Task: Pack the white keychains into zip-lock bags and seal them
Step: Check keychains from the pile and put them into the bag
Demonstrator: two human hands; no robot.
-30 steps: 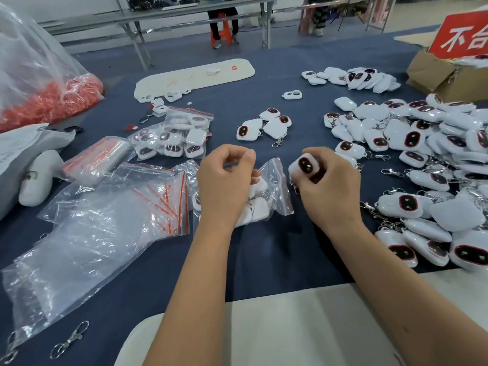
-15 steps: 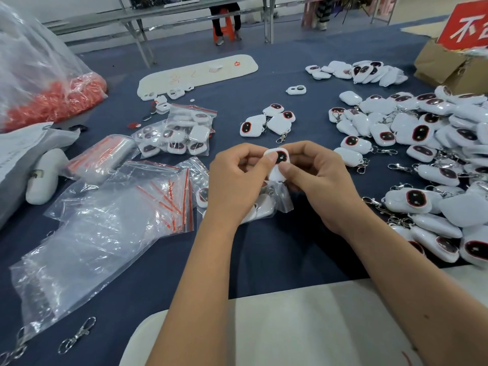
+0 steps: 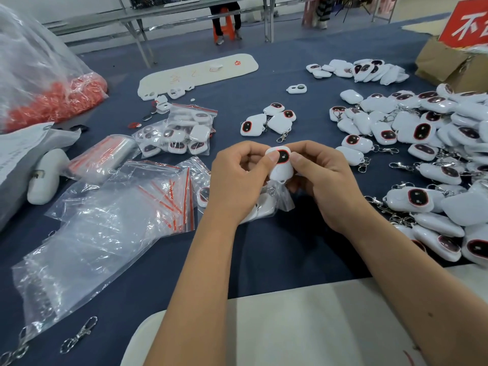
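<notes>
Left hand (image 3: 237,180) and right hand (image 3: 324,180) together, both pinching one white keychain (image 3: 280,165) just above open zip-lock bag (image 3: 264,204), near middle of blue table (image 3: 264,254). Keychain pile (image 3: 422,143) at right.

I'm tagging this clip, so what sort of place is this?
Probably a packing workshop: a heap of white keychains, stacks of empty zip-lock bags, a cardboard box, all on a long blue work table.
</notes>
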